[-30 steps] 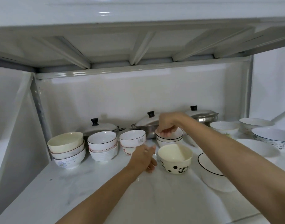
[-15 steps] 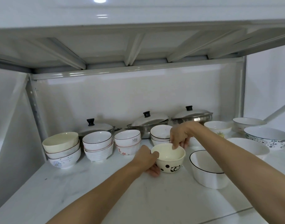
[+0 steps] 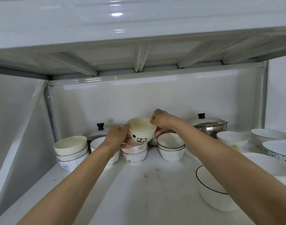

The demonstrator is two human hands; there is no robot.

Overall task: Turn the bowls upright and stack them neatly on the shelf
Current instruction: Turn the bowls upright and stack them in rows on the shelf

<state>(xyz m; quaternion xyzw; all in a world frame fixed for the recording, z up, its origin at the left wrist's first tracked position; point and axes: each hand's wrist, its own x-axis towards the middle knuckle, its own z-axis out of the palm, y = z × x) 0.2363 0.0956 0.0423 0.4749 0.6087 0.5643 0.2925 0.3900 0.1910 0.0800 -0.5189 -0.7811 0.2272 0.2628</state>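
A cream panda bowl (image 3: 141, 131) is held upright in the air by both hands, just above a stack of two red-marked bowls (image 3: 134, 153). My left hand (image 3: 118, 135) cups its left side and base. My right hand (image 3: 160, 121) pinches its right rim. On the white shelf (image 3: 139, 192), a stack of three bowls (image 3: 71, 151) stands far left, another stack (image 3: 97, 142) is partly hidden behind my left arm, and a black-rimmed stack (image 3: 171, 148) stands to the right.
Lidded steel pots (image 3: 208, 125) stand along the back wall. A black-rimmed white bowl (image 3: 215, 190) sits near right, with several larger bowls (image 3: 233, 140) beyond it. The upper shelf's underside (image 3: 139, 54) hangs overhead.
Both hands took hold of the panda bowl on the shelf and lifted it up and back, over the red-marked stack.
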